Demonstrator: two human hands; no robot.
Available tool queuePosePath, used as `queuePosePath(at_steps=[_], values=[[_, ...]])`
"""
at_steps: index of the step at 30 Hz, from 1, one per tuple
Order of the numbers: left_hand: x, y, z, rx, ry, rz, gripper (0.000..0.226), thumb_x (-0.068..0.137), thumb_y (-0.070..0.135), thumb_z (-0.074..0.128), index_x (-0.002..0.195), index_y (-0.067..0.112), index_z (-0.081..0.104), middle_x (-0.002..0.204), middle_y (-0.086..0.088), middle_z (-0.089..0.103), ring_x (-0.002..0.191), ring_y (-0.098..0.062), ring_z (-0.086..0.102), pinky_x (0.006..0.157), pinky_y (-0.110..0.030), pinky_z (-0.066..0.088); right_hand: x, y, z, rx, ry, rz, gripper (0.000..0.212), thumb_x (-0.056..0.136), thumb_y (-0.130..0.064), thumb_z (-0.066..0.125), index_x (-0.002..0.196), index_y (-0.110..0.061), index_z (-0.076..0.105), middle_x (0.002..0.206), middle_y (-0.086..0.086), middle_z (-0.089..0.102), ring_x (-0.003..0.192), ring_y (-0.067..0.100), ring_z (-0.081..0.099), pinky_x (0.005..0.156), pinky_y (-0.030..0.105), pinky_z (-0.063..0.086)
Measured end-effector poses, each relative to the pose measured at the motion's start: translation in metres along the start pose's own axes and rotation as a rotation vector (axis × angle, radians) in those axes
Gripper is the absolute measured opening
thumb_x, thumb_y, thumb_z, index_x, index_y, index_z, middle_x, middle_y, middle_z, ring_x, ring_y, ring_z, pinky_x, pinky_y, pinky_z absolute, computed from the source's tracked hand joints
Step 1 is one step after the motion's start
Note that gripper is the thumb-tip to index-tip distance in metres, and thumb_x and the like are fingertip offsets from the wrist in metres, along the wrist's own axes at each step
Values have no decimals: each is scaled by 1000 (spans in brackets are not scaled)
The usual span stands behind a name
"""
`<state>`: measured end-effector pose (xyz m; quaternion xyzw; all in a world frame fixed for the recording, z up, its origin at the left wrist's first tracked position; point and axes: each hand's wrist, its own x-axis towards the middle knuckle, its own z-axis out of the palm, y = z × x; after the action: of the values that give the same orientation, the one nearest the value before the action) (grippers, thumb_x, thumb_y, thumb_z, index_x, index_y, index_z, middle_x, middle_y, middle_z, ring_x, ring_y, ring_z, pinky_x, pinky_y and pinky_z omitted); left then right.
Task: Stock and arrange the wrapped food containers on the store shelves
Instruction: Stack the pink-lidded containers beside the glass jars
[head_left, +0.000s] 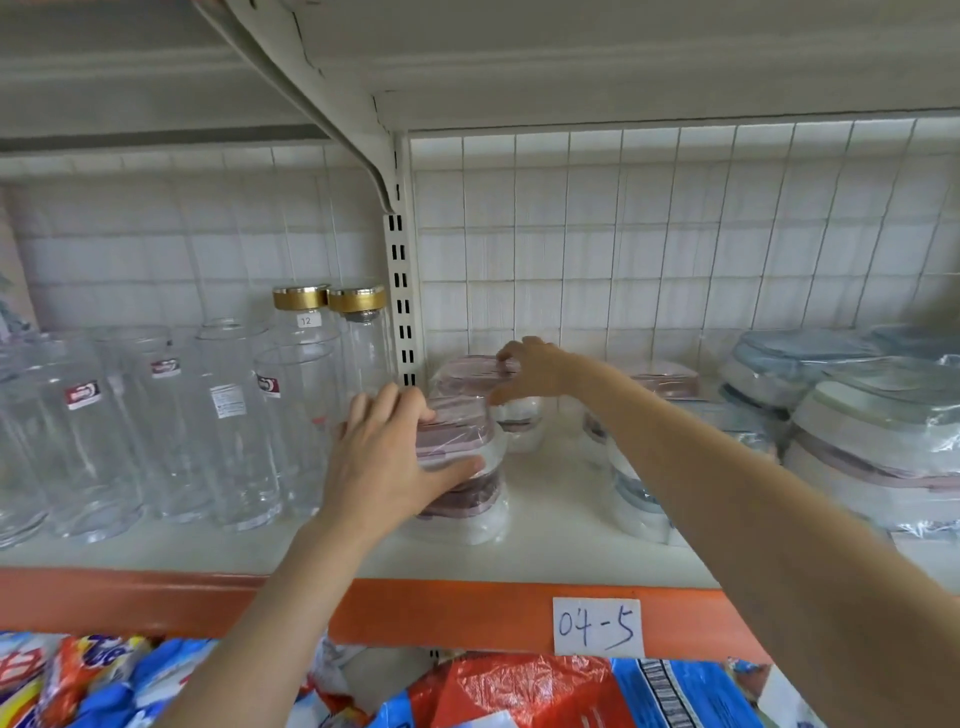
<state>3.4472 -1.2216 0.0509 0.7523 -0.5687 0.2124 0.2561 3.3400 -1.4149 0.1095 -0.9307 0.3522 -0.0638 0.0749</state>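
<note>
A stack of wrapped containers with pink lids (467, 467) stands near the front of the white shelf (561, 551). My left hand (387, 457) holds this front stack from its left side, fingers over the top lid and thumb against the side. Behind it sits a second wrapped pink-lidded stack (467, 379). My right hand (527, 369) grips the top right of that rear stack, fingers curled over the lid and thumb below. More wrapped stacks with pink and blue lids (631, 488) stand to the right, partly hidden by my right forearm.
Clear glass jars (234, 415) fill the shelf's left half, two at the back with gold lids (301, 297). Larger wrapped containers with blue and grey lids (852, 415) stand at far right. A slotted upright (402, 301) divides the bays. Bagged goods (519, 691) lie below the orange edge labelled 04-5.
</note>
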Motion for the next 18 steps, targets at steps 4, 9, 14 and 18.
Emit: queuePosePath(at_steps=[4,9,14,18], values=[[6,-2,1,23,-25,-11,80,56,89,40,103,25,49,104,13,41,97,-11,33,79,-28,32,13,2,-3,50,39,7,75,79,-47,70,138,-15,36,132,12,45,117,29,45,95,36,40],[6,-2,2,38,-3,-19,80,54,89,39,102,26,50,99,15,36,94,-10,29,76,-27,25,19,5,0,2,23,25,72,83,-52,63,138,-13,38,134,12,46,119,29,46,95,35,39],[6,1,0,46,-28,-17,76,57,85,45,103,24,50,100,14,36,98,-14,35,80,-32,35,14,6,1,-11,-11,3,68,87,-51,58,141,-16,37,139,6,45,123,26,43,97,32,35],[3,1,-3,-6,-44,7,77,58,84,46,103,22,50,100,14,37,99,-15,36,83,-33,37,6,8,-5,62,-158,-48,68,88,-46,59,146,-31,29,152,-2,30,137,23,31,115,42,21]])
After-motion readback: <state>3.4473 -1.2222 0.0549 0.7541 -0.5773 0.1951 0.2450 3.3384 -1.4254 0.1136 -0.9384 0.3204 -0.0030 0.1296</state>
